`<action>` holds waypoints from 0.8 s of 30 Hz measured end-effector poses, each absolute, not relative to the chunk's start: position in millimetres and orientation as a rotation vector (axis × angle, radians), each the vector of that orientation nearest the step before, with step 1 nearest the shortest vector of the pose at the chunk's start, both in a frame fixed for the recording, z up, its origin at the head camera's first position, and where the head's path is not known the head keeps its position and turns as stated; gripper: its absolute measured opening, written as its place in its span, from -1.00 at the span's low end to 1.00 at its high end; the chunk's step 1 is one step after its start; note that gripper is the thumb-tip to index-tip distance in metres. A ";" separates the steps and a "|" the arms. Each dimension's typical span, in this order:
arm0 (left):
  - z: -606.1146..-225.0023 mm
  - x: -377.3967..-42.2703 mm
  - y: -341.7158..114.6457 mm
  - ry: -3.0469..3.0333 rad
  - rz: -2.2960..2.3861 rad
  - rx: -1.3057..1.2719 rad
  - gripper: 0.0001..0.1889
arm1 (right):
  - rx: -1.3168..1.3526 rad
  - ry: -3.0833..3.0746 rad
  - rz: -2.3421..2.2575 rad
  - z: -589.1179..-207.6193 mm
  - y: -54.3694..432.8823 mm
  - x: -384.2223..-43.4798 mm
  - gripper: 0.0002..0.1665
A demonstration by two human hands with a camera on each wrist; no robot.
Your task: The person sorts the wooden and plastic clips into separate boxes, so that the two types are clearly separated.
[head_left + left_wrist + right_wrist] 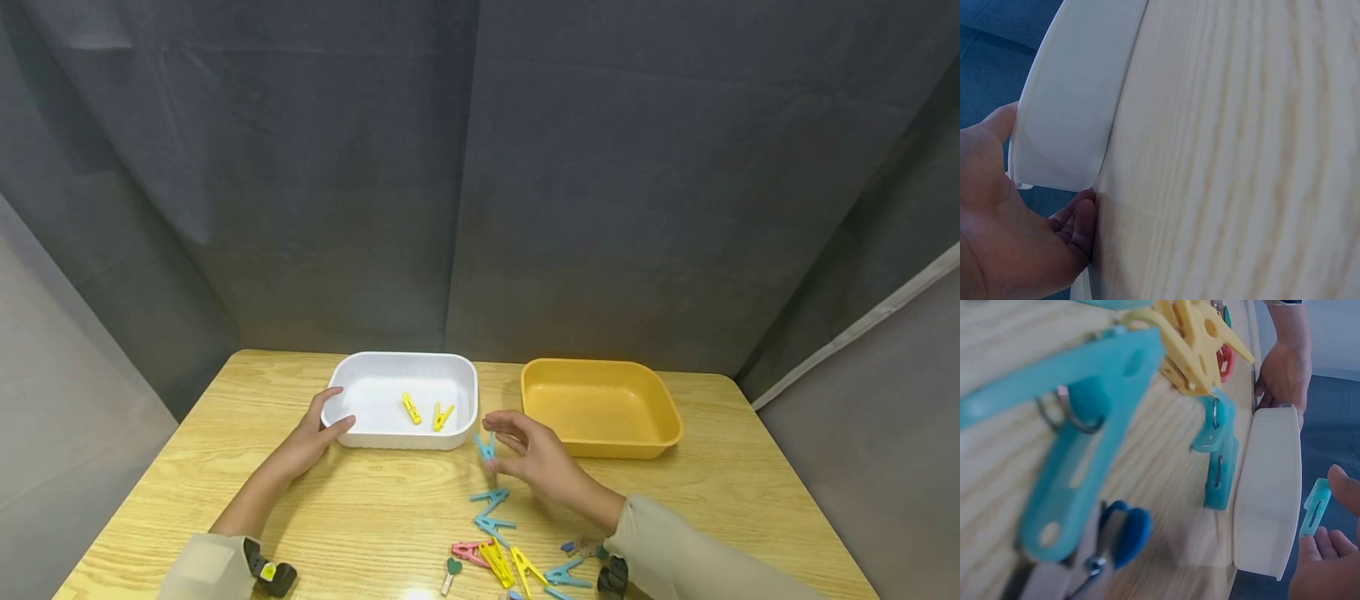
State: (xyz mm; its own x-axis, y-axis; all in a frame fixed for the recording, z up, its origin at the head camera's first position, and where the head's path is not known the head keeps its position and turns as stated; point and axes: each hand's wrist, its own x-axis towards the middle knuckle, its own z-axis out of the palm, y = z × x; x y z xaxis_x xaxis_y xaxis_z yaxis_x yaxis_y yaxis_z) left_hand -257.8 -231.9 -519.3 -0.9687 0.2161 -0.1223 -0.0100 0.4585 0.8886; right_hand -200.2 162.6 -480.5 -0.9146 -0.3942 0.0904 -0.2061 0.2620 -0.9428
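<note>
My left hand point(306, 442) holds the left end of a white plastic tray point(401, 441). In the left wrist view its curled fingers sit low against the tray's end, with the thumb up by the rim. Two yellow clothespins, one point(411, 408) left of the other point(442, 417), lie inside the tray. Just off the tray's right front corner, my right hand point(542, 460) pinches a light blue clothespin point(1317, 506) between thumb and fingers. Two more blue clothespins, one point(491, 500) behind the other point(493, 527), lie on the table below that hand.
A yellow-orange tray point(603, 450) stands right of the white one. Near the table's front are a pink clothespin point(468, 551), yellow clothespins point(497, 562), further blue ones point(566, 574) and a small wooden peg with a green heart point(453, 567). Dark curtains point(337, 208) hang behind the table.
</note>
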 end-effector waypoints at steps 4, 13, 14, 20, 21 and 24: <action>-518.7 -257.6 -231.8 2.492 1.515 0.174 -0.21 | -0.547 2.356 -1.759 -479.0 155.0 -205.1 -0.25; -518.5 -257.6 -232.8 2.503 1.507 0.171 -0.21 | -0.556 2.345 -1.834 -477.3 134.2 -221.4 -0.25; -518.6 -257.2 -232.8 2.503 1.506 0.171 -0.21 | -0.553 2.336 -1.843 -477.3 131.8 -223.0 -0.25; -518.8 -256.0 -232.7 2.500 1.510 0.181 -0.20 | -0.499 2.350 -1.867 -477.7 117.5 -234.3 -0.29; -519.0 -256.1 -232.6 2.500 1.514 0.183 -0.20 | -0.493 2.365 -1.864 -477.6 115.2 -236.4 -0.30; -519.3 -256.3 -232.1 2.497 1.525 0.184 -0.20 | -0.488 2.388 -1.864 -477.6 109.1 -241.8 -0.30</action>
State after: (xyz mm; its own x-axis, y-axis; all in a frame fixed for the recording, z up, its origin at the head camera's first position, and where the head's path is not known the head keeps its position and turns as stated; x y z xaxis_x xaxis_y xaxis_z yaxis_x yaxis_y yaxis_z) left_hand -256.3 -232.1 -519.3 -0.9703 0.2142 -0.1127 -0.0023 0.4572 0.8894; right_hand -241.8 109.1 -477.6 -0.9469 -0.2914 0.1362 -0.2028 0.2121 -0.9560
